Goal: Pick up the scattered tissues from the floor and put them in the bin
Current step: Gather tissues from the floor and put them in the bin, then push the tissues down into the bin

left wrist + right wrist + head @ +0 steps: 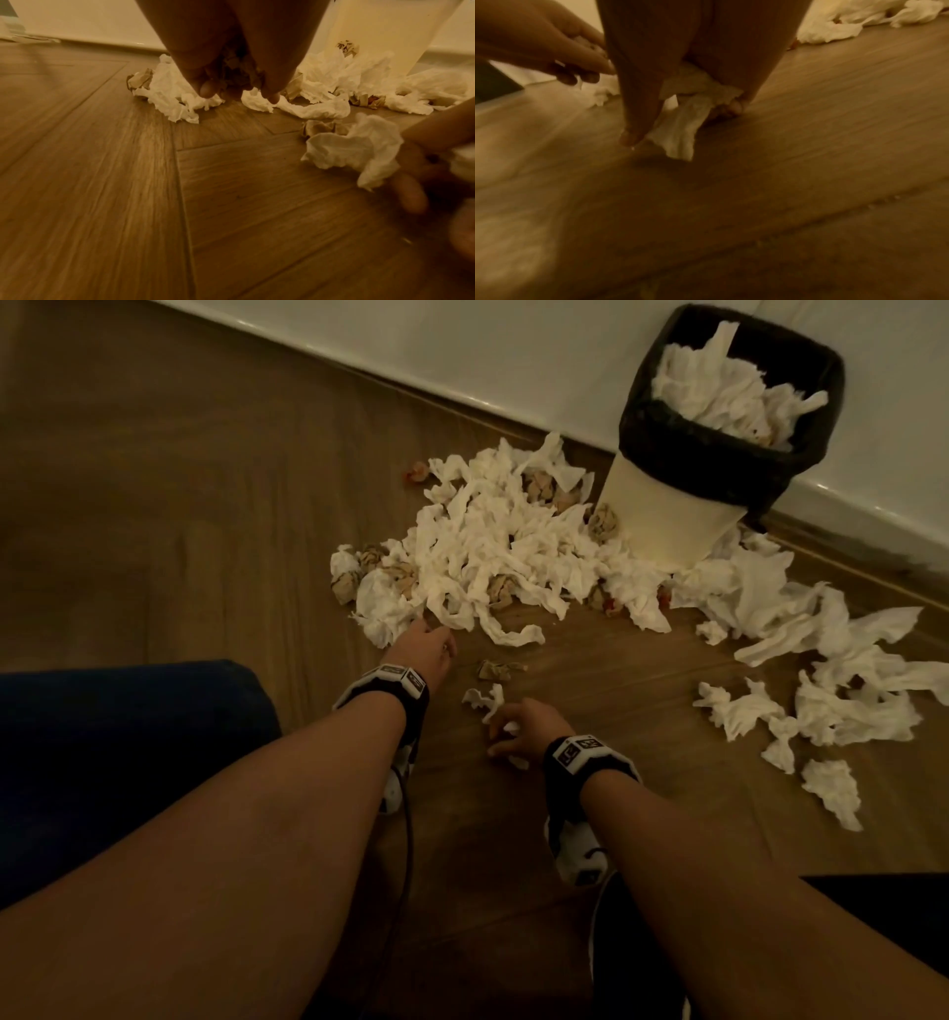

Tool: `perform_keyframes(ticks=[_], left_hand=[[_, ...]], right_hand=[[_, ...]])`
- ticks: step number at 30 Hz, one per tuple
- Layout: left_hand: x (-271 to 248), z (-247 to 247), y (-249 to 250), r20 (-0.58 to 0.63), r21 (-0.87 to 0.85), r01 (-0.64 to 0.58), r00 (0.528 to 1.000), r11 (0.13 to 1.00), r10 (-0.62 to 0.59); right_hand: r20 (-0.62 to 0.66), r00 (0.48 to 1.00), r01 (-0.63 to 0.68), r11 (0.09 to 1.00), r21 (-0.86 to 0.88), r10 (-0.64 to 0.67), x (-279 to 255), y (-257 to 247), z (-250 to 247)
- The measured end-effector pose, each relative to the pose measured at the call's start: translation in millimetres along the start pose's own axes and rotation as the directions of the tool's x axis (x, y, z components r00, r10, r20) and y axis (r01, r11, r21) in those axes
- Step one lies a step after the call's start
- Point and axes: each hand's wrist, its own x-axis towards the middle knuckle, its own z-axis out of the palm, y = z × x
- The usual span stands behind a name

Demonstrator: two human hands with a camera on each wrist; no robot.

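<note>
A white bin [662, 516] with a black liner stands against the wall, holding white tissues. A big heap of white and brown crumpled tissues [493, 546] lies on the wooden floor in front of it, and more white tissues [832, 690] are spread to the right. My left hand [429, 642] is at the heap's near edge, its fingers [205, 89] curled round a brown crumpled wad [236, 69]. My right hand [506, 729] is low over the floor, pinching a white tissue [680, 142]. A white tissue [485, 700] and a brown wad [495, 669] lie between the hands.
A white skirting board [462, 382] runs behind the bin. A dark blue surface [128, 752] lies at the left by my left forearm, and a black shape [873, 901] sits at the lower right. Bare floor [179, 505] stretches left of the heap.
</note>
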Motion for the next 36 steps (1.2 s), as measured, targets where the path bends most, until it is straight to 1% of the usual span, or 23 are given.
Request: perform_keyframes(ticks=[2,4,7,11,14,17,19,20,22,23,25,26,28,30,31,33,35,36], left_hand=[[-1,0,-3,-0.005,-0.001,0.012,1.0,1.0,-0.012],[-2,0,-3,-0.01,0.001,0.008,1.0,1.0,-0.008],[-3,1,-1,-0.013,0.001,-0.002,1.0,1.0,0.002],[-5,1,3,-0.036,-0.019,-0.023,0.999,1.0,0.023],[-5,1,2,-0.034,-0.019,-0.034,0.999,0.999,0.033],[-5,1,0,-0.023,-0.006,-0.017,1.0,1.0,0.017],[-5,0,1,-0.037,-0.011,0.017,0.999,1.0,-0.017],[-5,-1,3,-0.052,-0.025,0.033,0.998,0.999,-0.034],[-6,-2,8,-0.089,-0.057,0.031,0.995,0.998,-0.036],[-6,-2,12,-0.108,-0.053,0.006,0.994,0.999,-0.012],[-4,-4,21,-0.137,-0.004,-0.054,0.989,0.999,0.053],[-1,-5,28,-0.154,0.008,-0.073,0.985,0.997,0.074],[6,-10,45,-0.185,-0.033,-0.103,0.978,0.994,0.095],[16,-18,66,-0.208,-0.129,-0.167,0.968,0.977,0.138],[22,-24,77,-0.21,-0.169,-0.201,0.964,0.965,0.164],[38,-41,103,-0.22,-0.219,-0.244,0.956,0.945,0.196],[54,-65,134,-0.289,-0.263,-0.284,0.935,0.922,0.206],[61,-80,149,-0.336,-0.29,-0.313,0.918,0.905,0.21]], right_hand=[[-0.037,0.999,-0.01,0.995,-0.101,0.007,3,2,5],[-0.08,0.997,-0.009,0.99,-0.14,-0.002,5,3,11],[-0.136,0.991,-0.011,0.991,-0.133,-0.007,6,0,15],[-0.175,0.984,-0.005,0.996,-0.093,-0.011,4,-1,17],[-0.178,0.983,0.017,0.994,-0.107,-0.036,1,1,17],[-0.153,0.986,0.034,0.981,-0.189,-0.064,2,1,15],[-0.149,0.988,0.002,0.967,-0.254,-0.041,3,2,13],[-0.157,0.988,-0.029,0.967,-0.254,-0.012,4,4,10],[-0.19,0.979,-0.104,0.979,-0.174,0.07,3,11,1],[-0.218,0.968,-0.145,0.985,-0.093,0.122,2,14,-5],[-0.308,0.924,-0.196,0.972,0.127,0.226,-1,20,-18],[-0.363,0.893,-0.189,0.953,0.237,0.267,-4,22,-25],[-0.47,0.824,-0.134,0.914,0.382,0.317,-9,22,-41],[-0.574,0.745,-0.022,0.873,0.487,0.34,-14,14,-65],[-0.628,0.699,0.053,0.85,0.523,0.343,-18,8,-82],[-0.739,0.589,0.181,0.838,0.515,0.327,-27,-4,-126],[-0.837,0.465,0.309,0.832,0.46,0.289,-40,-14,-178],[-0.872,0.406,0.385,0.815,0.433,0.272,-48,-19,-205]])
